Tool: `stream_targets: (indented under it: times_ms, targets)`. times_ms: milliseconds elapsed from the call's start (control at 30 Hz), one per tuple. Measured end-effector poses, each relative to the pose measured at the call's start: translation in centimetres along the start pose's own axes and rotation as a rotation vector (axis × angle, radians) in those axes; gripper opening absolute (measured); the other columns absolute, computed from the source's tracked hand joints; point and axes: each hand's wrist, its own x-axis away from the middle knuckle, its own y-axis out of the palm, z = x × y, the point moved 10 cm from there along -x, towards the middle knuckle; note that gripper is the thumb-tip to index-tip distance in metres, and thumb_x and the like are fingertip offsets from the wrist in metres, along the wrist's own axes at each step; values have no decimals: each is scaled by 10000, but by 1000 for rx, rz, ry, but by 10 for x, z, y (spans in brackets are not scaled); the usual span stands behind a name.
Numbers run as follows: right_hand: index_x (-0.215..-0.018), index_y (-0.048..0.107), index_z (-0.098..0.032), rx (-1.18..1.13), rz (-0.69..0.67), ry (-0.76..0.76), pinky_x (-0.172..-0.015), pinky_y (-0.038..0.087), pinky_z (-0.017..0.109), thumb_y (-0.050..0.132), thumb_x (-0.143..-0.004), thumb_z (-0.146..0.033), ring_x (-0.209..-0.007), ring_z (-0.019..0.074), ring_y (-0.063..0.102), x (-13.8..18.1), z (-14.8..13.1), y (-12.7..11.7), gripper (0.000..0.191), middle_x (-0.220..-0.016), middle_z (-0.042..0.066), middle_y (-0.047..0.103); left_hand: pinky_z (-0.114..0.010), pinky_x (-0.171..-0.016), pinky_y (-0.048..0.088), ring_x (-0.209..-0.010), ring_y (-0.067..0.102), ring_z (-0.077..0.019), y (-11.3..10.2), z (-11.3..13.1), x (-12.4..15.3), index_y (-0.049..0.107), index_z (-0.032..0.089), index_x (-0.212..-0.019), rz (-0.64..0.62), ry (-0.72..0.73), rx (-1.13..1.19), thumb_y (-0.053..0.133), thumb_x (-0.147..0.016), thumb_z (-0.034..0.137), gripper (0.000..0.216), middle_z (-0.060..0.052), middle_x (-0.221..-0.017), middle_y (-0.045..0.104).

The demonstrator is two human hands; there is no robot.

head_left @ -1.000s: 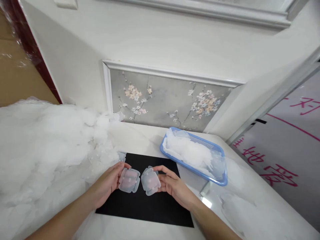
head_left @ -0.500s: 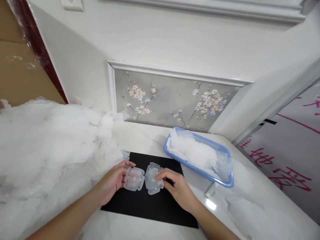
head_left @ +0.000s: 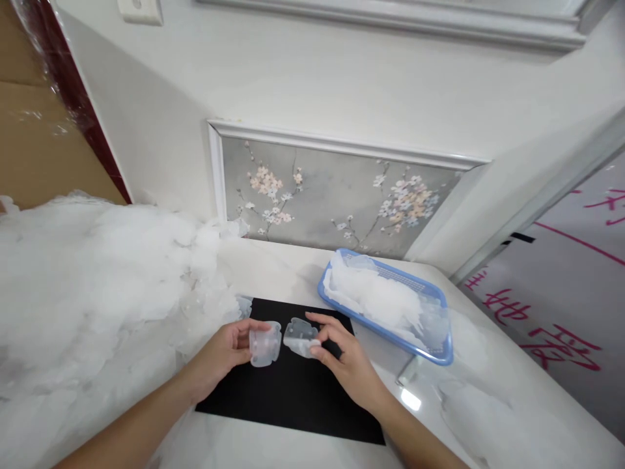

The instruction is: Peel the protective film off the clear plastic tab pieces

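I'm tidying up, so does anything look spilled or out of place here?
A translucent piece lies at the far left corner of the black mat, beside the white heap, perhaps strayed from it. I see no damage.

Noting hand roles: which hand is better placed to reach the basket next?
Probably the right hand: it is nearer the basket, while the left hand is by the white pile. Both hands hold translucent pieces, though.

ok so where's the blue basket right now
In the head view, the blue basket sits right of centre on the white table, by the far right corner of the black mat, beyond the right hand.
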Motion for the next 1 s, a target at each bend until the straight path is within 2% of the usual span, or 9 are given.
stream_targets:
  times_ms: [133,267,367,600,700,800,900,967,1000]
  targets:
    - [-840,466,-232,-361,95,201,-706,497,349,572,-846,-569,-713,186,582,2,20,-3,354,-739,-11,585,-312,-831,419,-923,595,-235,-8,6,0,691,193,-845,93,90,-84,678,-758,472,293,-50,-955,690]
    - [-1042,492,-262,-709,5,330,-700,529,363,696,-765,-526,-794,209,635,4,24,17,434,-883,4,619,-298,-718,463,-760,587,-191,3,-5,-2,643,170,-810,20,22,17,669,-748,552,388,-28,-788,641]
    - [-1094,518,-272,-778,-33,367,-722,535,379,716,-749,-509,-837,220,651,5,24,23,463,-937,14,638,-311,-750,492,-800,600,-189,14,-15,-2,645,171,-893,-63,-33,118,636,-784,552,396,-41,-845,633]
    - [-1068,552,-248,-741,-110,360,-741,502,347,631,-787,-615,-844,191,626,11,16,39,469,-989,30,643,-331,-830,499,-864,636,-183,35,-19,7,583,199,-1042,-199,-48,184,570,-853,523,376,-56,-942,645]
    - [-905,552,-213,-620,-211,316,-648,435,265,756,-714,-471,-680,136,561,16,8,59,380,-790,-23,616,-305,-727,510,-732,644,-162,43,-19,8,485,227,-976,-193,17,102,556,-854,535,339,-5,-791,636]
    - [-701,437,-205,-522,-263,265,-550,324,226,720,-683,-246,-572,103,463,17,4,67,286,-650,-56,551,-262,-580,473,-602,614,-154,41,-16,8,431,242,-917,-137,77,-125,531,-869,506,287,23,-684,627]
    - [-712,420,-217,-454,-65,246,-516,297,230,560,-701,-207,-531,108,429,8,11,34,140,-617,-58,524,-278,-590,439,-601,598,-164,16,2,7,496,231,-827,6,142,-503,482,-894,431,211,9,-698,637]
    - [-740,482,-213,-251,67,208,-499,292,241,481,-751,-247,-511,118,405,2,13,4,36,-599,-53,488,-307,-675,422,-712,587,-188,-11,28,11,554,235,-823,174,237,-764,475,-886,367,166,-6,-781,631]
    - [-751,513,-212,-97,86,189,-504,301,249,467,-784,-279,-521,129,416,-1,13,-7,88,-603,-45,487,-319,-707,418,-795,577,-207,-21,38,14,578,240,-880,222,272,-858,466,-874,308,132,-22,-885,626]
